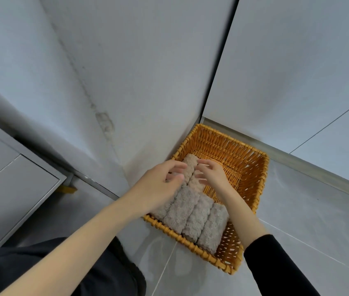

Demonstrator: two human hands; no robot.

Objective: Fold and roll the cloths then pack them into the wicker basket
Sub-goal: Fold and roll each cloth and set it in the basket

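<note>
**Item 1. Near row of rolled cloths** (197, 223). Four grey-beige terry rolls lie side by side, nearer than all the fingertips and touching the basket's near wall.

**Item 2. Left hand** (160, 184). The fingers are apart and loosely bent, gripping nothing. Their tips rest at the left flank of item 4. What lies under the palm is hidden.

**Item 3. Right hand** (213, 177). The fingers are spread and slightly curled, with the tips touching the right flank of item 4. They are not clamped on it.

**Item 4. Far rolled cloth** (190, 165). It lies between the two sets of fingertips, beginning a second row.

**Item 5. Wicker basket** (252, 167). Bare weave shows to the right of the right fingers and beyond them.

**Item 6. Wall corner** (126, 124). It stands past the basket.

**Handling note (judgement).** The step in hand looks like seating item 4.
- Press down evenly on both flanks.
- Keep the loose edge tucked under.
- Nudge the roll snug leftward so the bare weave can take further rolls.
- Let go gently, since soft terry may unroll.
</note>
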